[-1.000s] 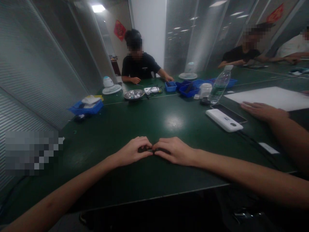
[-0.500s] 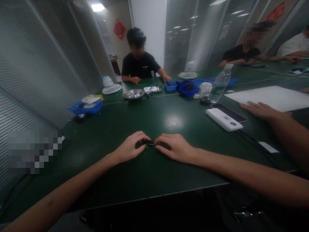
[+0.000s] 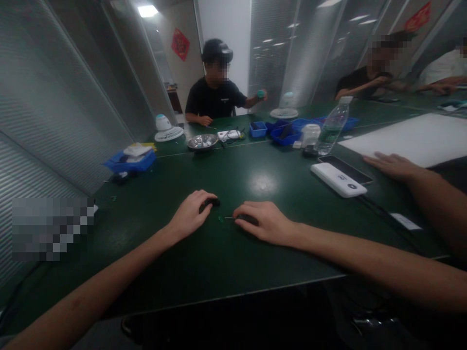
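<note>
My left hand [image 3: 190, 215] is closed around a small black object [image 3: 211, 201], whose dark end sticks out past the fingertips; its kind is not clear. In my right hand [image 3: 268, 223] is a screwdriver [image 3: 250, 219] with a dark handle, resting low over the green table [image 3: 204, 272]. Its thin metal shaft points left. Close to the tip lies a small green piece [image 3: 220, 219], apart from my left hand and too small to make out in detail.
Ahead are a metal bowl [image 3: 202, 142], a white power strip [image 3: 230, 134] and blue bins [image 3: 258, 129]. To the right lie a white power bank [image 3: 338, 180], a phone [image 3: 346, 168], a bottle [image 3: 333, 125] and a co-worker's hand [image 3: 396, 165]. A blue tray [image 3: 130, 163] stands left.
My left hand has drawn back left and slightly away with the black object, leaving the green piece on the table. My right hand stays put. The person opposite has raised a hand holding something green.
</note>
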